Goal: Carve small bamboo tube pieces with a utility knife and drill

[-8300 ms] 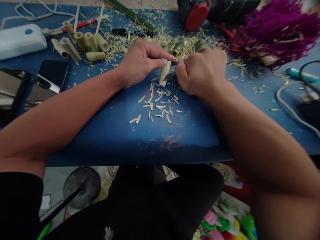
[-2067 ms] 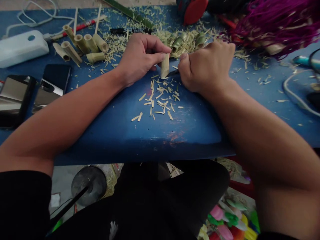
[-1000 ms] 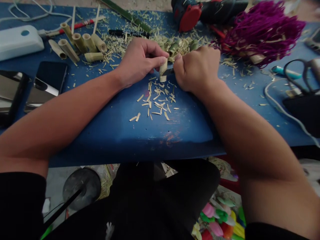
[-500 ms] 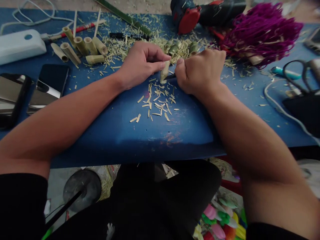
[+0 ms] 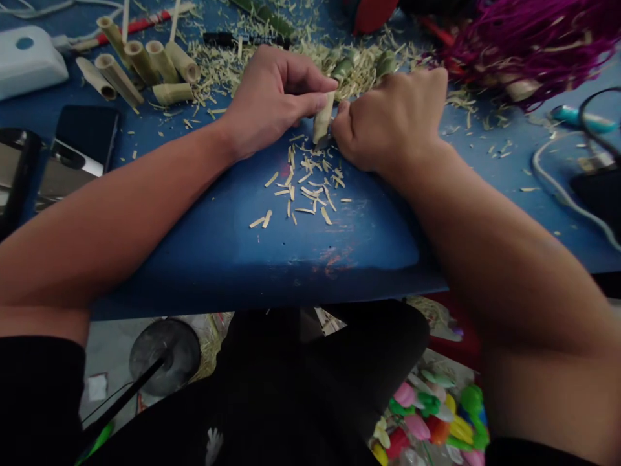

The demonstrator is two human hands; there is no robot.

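My left hand (image 5: 269, 97) pinches the upper end of a short pale bamboo piece (image 5: 322, 124), its thumb and forefinger closed on it. The piece stands nearly upright, leaning slightly, over the blue table. To its right, my right hand (image 5: 388, 120) is wrapped in a fist around a knife; the handle is hidden in the palm. Only a bit of dark blade (image 5: 322, 144) shows, against the lower part of the bamboo. Thin bamboo shavings (image 5: 315, 188) lie scattered below both hands.
Several cut bamboo tubes (image 5: 140, 61) stand and lie at back left, near a black marker (image 5: 233, 40). More shavings (image 5: 223, 71) cover the back. Phones (image 5: 87, 139) lie left, a white device (image 5: 29, 65) behind. Purple strands (image 5: 538, 45) and a cable (image 5: 557, 188) are right.
The view has tilted down and shifted slightly. Both hands stay at the bamboo piece; the right fist has come closer to it, and less of the blade shows.
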